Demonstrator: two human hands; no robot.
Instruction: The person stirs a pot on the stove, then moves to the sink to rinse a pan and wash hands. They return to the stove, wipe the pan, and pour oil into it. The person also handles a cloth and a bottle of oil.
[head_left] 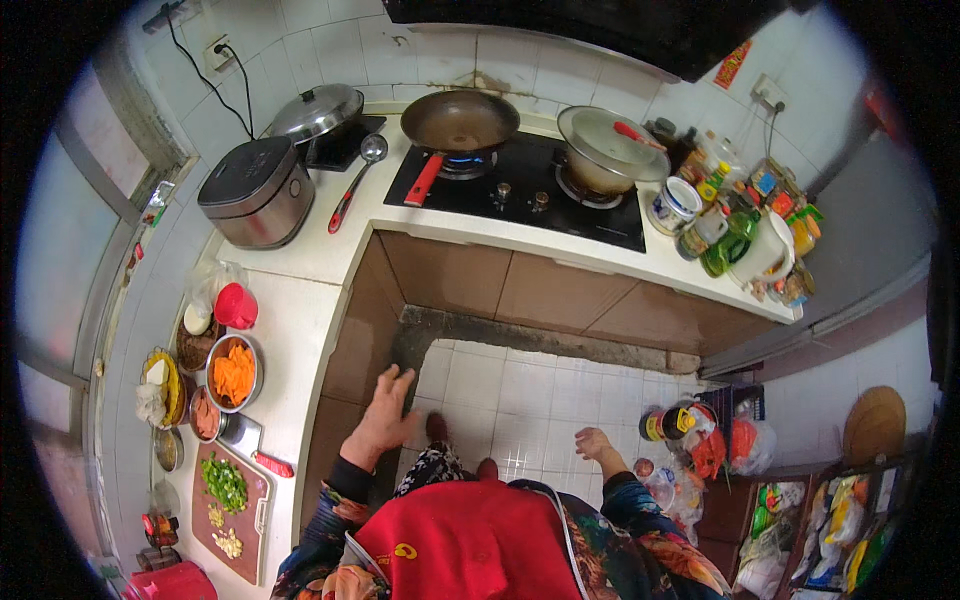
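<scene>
My left hand [384,415] hangs in front of the brown cabinet front, fingers spread, holding nothing. My right hand [592,442] is loosely curled above the white floor tiles and is empty too. A dark wok [459,121] with a red handle sits on the lit left burner of the black gas hob [520,195], far ahead of both hands. On the left counter, a metal bowl of sliced carrot [234,373] is the closest dish to my left hand.
A lidded pot [606,148] sits on the right burner. A grey rice cooker [257,191], a ladle [357,176] and a steel lid stand at the corner. A cutting board [232,512] with chopped greens lies near left. Jars crowd the right counter end; bags sit on the floor.
</scene>
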